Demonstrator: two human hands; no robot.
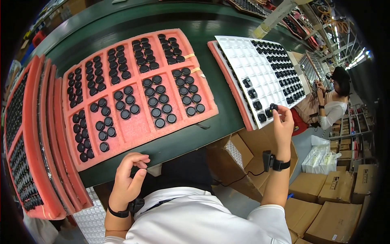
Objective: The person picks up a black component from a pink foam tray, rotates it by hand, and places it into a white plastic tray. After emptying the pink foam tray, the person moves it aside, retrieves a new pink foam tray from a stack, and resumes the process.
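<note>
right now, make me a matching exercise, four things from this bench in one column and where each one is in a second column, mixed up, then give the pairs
Things
1. left hand
2. right hand
3. pink foam tray
4. white grid tray

Places
A. flat on the green bench, holding rows of round black parts
B. at the near edge of the green bench, fingers pinched on a small black part
C. at the near corner of the white tray, holding a small black part
D. right of the pink tray, black parts filling its far right side

Pairs: 1-B, 2-C, 3-A, 4-D
</note>
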